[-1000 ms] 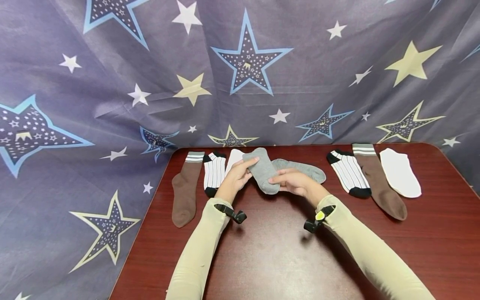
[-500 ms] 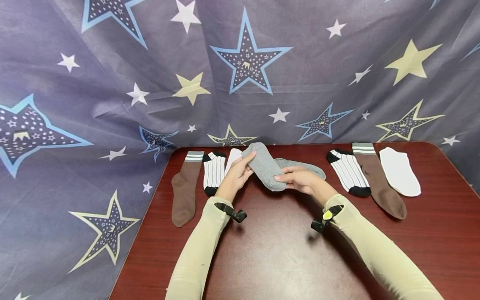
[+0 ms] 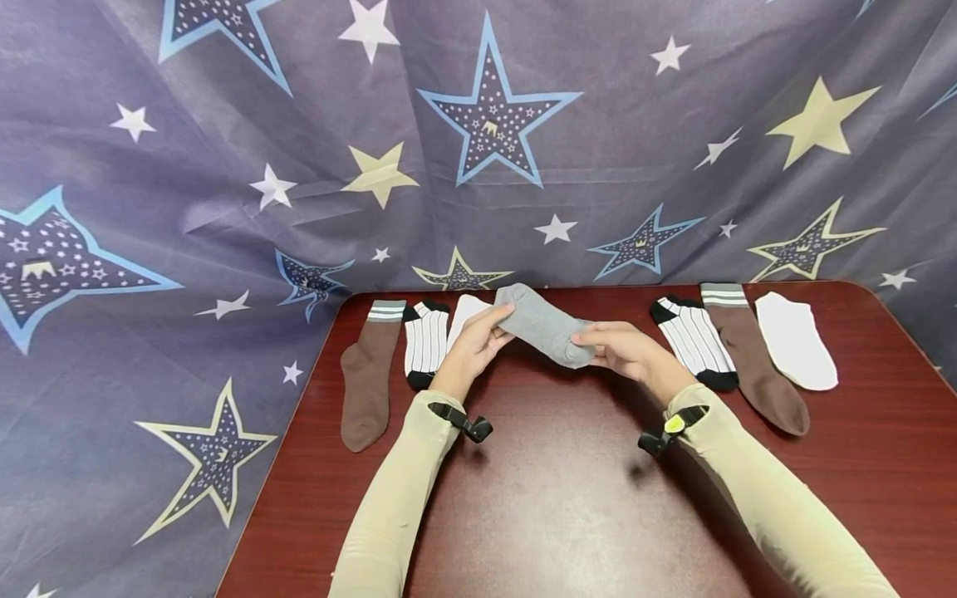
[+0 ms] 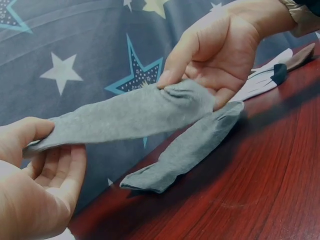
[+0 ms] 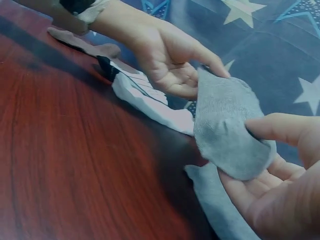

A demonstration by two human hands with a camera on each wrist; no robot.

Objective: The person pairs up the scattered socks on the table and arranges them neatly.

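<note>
A grey ankle sock [image 3: 544,325] is stretched between both hands, above the table. My left hand [image 3: 473,347] pinches one end, thumb on top and fingers underneath. At the other end, my right hand [image 3: 631,353] grips it between thumb and fingers, as the right wrist view also shows. Below the held sock, a second grey sock [image 4: 187,150] lies on the table; in the head view it is almost wholly hidden behind the held sock and right hand. Near the left hand, a white sock [image 3: 465,314] is partly covered by that hand.
On the left lie a brown sock [image 3: 368,382] with a striped grey cuff and a white-and-black striped sock [image 3: 426,345]. To the right are another striped sock [image 3: 694,342], brown sock [image 3: 755,365] and white sock [image 3: 797,340]. A star-patterned cloth [image 3: 478,224] hangs behind the dark red table [image 3: 553,498].
My right hand has moved right and slightly up, swinging its end of the held sock with it. The sock now lies flatter across the view and covers the second grey sock. My left hand stays nearly still.
</note>
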